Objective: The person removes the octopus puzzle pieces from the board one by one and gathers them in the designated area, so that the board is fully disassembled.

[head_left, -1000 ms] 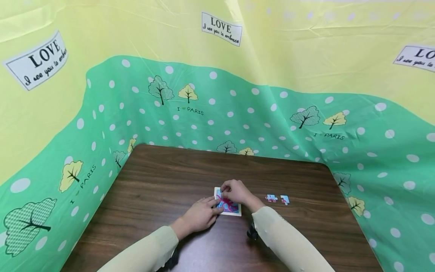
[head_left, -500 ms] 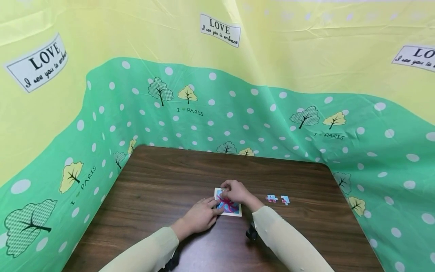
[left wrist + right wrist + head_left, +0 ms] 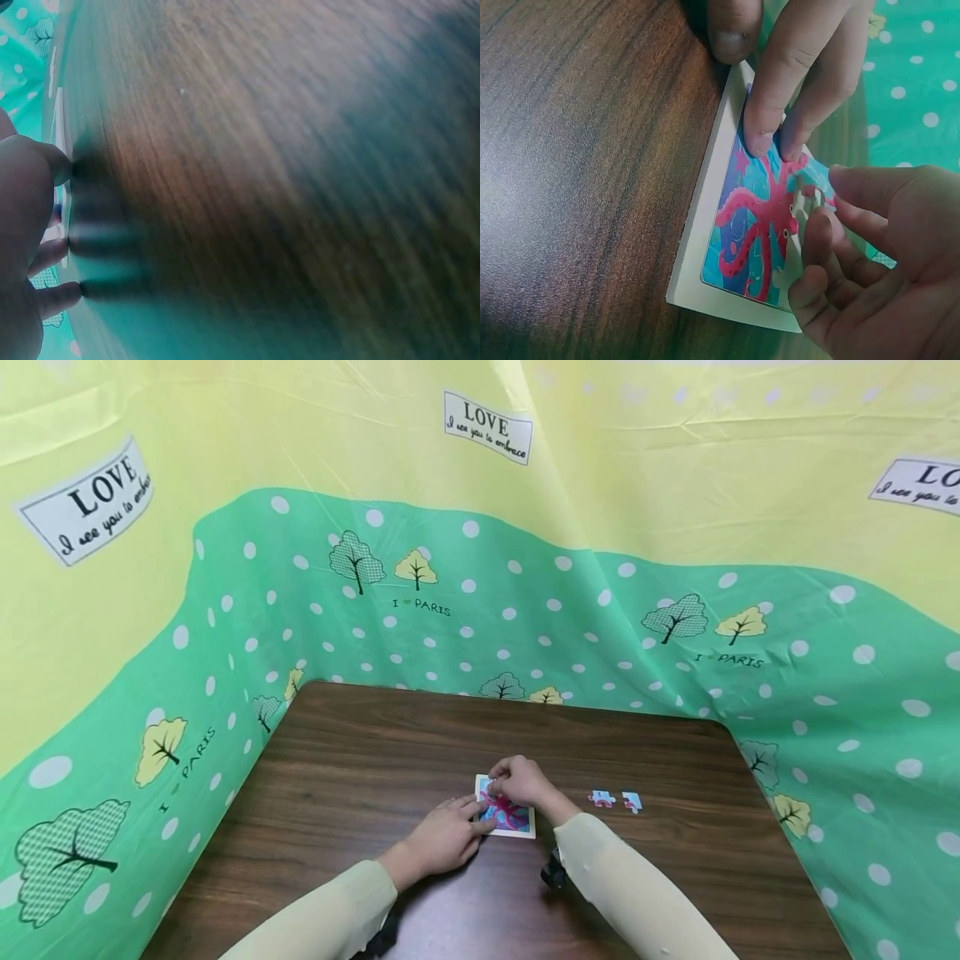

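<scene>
The right hand pinched a tilted piece over the puzzle on the bench; the left hand, fingers apart, rested on the puzzle's left side. Two loose pieces lay farther right.

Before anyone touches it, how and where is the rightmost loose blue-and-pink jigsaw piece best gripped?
Probably pinch the rightmost jigsaw piece by opposite edges, from above and slightly from the right: it lies flat on the brown wood-grain table, so edges offer the hold, and another loose blue-and-pink piece sits close on its left.
</scene>
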`<state>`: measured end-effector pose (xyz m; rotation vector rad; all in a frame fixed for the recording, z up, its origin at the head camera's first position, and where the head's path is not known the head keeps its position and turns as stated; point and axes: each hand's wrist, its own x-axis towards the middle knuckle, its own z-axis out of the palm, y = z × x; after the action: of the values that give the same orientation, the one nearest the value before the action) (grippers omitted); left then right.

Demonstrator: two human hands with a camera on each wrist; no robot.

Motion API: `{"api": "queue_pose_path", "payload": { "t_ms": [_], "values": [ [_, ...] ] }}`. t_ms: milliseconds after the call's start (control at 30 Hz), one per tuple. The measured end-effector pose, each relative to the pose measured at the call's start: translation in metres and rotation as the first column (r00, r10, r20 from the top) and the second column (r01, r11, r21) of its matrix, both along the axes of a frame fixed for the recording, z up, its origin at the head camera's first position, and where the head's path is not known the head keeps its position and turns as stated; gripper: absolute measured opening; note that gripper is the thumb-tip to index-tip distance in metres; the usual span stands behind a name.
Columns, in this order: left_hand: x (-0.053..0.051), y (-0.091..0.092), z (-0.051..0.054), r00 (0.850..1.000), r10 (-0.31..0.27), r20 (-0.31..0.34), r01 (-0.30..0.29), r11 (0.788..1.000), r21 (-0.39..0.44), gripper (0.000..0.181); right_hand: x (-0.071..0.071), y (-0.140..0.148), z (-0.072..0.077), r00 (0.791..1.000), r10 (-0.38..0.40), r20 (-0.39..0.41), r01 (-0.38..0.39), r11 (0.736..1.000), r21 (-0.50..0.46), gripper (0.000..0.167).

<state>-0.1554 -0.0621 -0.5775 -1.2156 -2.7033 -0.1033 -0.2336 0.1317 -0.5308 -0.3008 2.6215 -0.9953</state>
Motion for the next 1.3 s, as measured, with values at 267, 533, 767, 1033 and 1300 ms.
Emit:
{"api": "queue_pose_path", "payload": {
  "t_ms": [267, 533, 767, 1033, 1300],
  "values": [
    [-0.001, 0.002, 0.001, 1.0, 0.01, 0.01, -0.01, 1.0, -0.013, 0.038, -0.003, 0.0, -0.002, 0.999, -0.011, -0.037, 0.011, 1.0, 0.011, 0.012],
    [0.0, 0.003, 0.0, 1.0, 0.022, 0.014, -0.022, 1.0, -0.019, 0.039, -0.003, 0.006, -0.006, 0.999, -0.002, -0.036, 0.0, 0.999, -0.045, 0.005],
    [0.001, 0.002, 0.0, 1.0, 0.025, 0.014, -0.024, 1.0, -0.016, 0.039, -0.004, 0.01, -0.003, 1.0, 0.002, -0.008, -0.003, 0.997, -0.081, 0.006],
    [0.001, 0.002, 0.002, 0.999, 0.025, 0.025, -0.025, 1.0, -0.007, 0.039, -0.008, 0.021, 0.002, 0.997, 0.005, -0.076, -0.009, 0.999, -0.054, 0.004],
    [0.001, 0.001, -0.001, 0.998, 0.038, 0.047, -0.038, 0.999, -0.006, 0.039, -0.01, 0.044, 0.008, 0.997, -0.026, -0.075, 0.022, 0.998, -0.064, 0.004]
  ]
}}
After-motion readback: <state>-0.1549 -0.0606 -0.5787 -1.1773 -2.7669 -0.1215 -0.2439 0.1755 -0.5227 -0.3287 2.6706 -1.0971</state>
